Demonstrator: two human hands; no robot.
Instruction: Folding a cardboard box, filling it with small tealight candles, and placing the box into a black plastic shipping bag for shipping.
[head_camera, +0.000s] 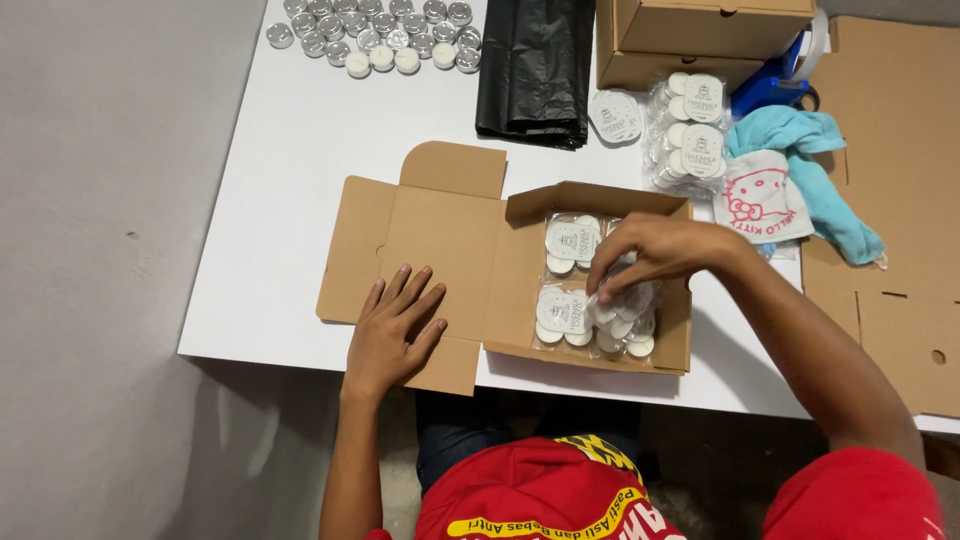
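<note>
Cardboard box (520, 270) sits on white table (300, 180) over grey floor (100, 250).

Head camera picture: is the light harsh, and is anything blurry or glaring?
Head view: soft, even light; a faint shadow under the left hand on the cardboard box; clear candle packs glint slightly; right hand looks sharp; table edges bow slightly.

We see an open brown cardboard box (515, 270) mid-worktop holding clear candle packs (566, 312) with round white labels; similar packs (690, 130) lie stacked beyond, beside two closed brown cartons (700, 35) at the far edge.
</note>
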